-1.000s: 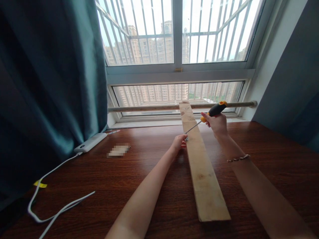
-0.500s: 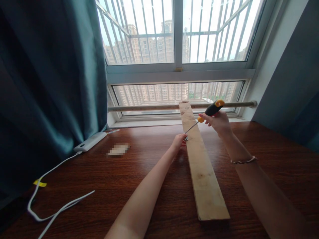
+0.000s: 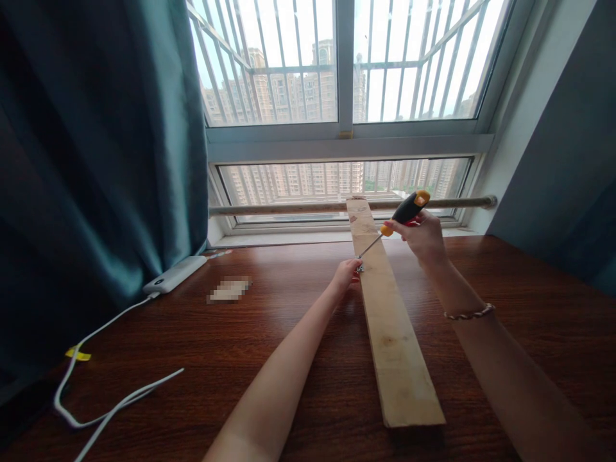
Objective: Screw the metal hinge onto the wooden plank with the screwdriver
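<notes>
A long wooden board [image 3: 392, 333] lies on the brown tabletop [image 3: 289, 295], its far end resting by the window rail. My right hand [image 3: 423, 237] is closed around the lower part of a screwdriver [image 3: 409, 208] with a black and yellow handle. Its shaft slants down to the left, the tip meeting a small metal piece [image 3: 360, 268] at the board's left edge. My left hand [image 3: 345, 274] pinches that metal piece against the board, some of its fingers below the edge. The piece is too small to make out in full.
A white power bank [image 3: 176, 274] with a white cable [image 3: 65, 385] lies at the left beside the dark curtain [image 3: 120, 141]. A blurred pale item [image 3: 230, 290] is on the table. A horizontal rail [image 3: 289, 208] runs before the window.
The fingers of my right hand have shifted on the screwdriver handle, and the handle has tilted slightly leftward. My left hand and the board stay nearly in place.
</notes>
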A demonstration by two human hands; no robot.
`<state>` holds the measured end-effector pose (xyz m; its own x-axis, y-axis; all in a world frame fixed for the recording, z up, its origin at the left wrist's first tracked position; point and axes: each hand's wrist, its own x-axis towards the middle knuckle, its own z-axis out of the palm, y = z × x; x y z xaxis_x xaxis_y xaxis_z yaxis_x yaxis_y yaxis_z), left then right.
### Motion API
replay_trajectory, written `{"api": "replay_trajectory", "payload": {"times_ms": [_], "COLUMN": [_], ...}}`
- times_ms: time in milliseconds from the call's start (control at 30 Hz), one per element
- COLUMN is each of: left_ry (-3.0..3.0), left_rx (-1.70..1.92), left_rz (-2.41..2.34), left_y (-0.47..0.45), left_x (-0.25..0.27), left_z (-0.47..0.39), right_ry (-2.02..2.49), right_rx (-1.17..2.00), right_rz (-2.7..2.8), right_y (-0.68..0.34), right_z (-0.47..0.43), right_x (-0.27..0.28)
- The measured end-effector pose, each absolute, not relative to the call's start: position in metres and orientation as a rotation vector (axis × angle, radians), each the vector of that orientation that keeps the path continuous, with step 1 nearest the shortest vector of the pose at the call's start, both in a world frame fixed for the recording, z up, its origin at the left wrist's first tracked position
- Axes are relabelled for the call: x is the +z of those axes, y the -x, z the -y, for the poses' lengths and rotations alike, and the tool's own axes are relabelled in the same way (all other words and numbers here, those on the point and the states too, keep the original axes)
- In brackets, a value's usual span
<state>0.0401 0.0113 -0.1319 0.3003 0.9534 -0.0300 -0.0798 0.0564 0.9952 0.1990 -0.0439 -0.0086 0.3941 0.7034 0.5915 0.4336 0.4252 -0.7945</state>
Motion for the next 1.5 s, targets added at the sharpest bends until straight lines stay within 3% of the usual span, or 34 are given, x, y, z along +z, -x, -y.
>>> {"api": "replay_trajectory", "payload": {"times_ms": [133, 367, 633, 867, 1100, 1333, 1500], "left_ry": [-1.245, -1.256, -1.271, -1.280, -1.291, -1.295, -1.301], "left_rx": [0.988, 0.981, 0.992, 0.980, 0.987, 0.998, 0.995], "left_rz": [-0.942, -0.935, -0.955, -0.954, -0.938, -0.933, -0.918], "left_y": [-0.040, -0.039, -0.040, -0.039, -0.039, -0.038, -0.038], "left_x": [-0.133, -0.134, -0.131, -0.129, -0.131, -0.132, -0.132], "left_z": [-0.012, -0.014, -0.012, -0.011, -0.012, -0.013, -0.013], "right_ry": [0.984, 0.937, 1.253, 0.961, 1.166, 0.993, 1.186], "right_rx": [0.481, 0.592, 0.262, 0.591, 0.310, 0.577, 0.309], "right_rz": [1.207, 1.174, 1.126, 1.185, 1.103, 1.126, 1.105], "right_y": [-0.193, -0.185, -0.196, -0.187, -0.194, -0.190, -0.195], "right_z": [0.050, 0.058, 0.051, 0.062, 0.056, 0.066, 0.057], "right_x": [-0.003, 0.005, -0.002, 0.007, 0.003, 0.012, 0.004]}}
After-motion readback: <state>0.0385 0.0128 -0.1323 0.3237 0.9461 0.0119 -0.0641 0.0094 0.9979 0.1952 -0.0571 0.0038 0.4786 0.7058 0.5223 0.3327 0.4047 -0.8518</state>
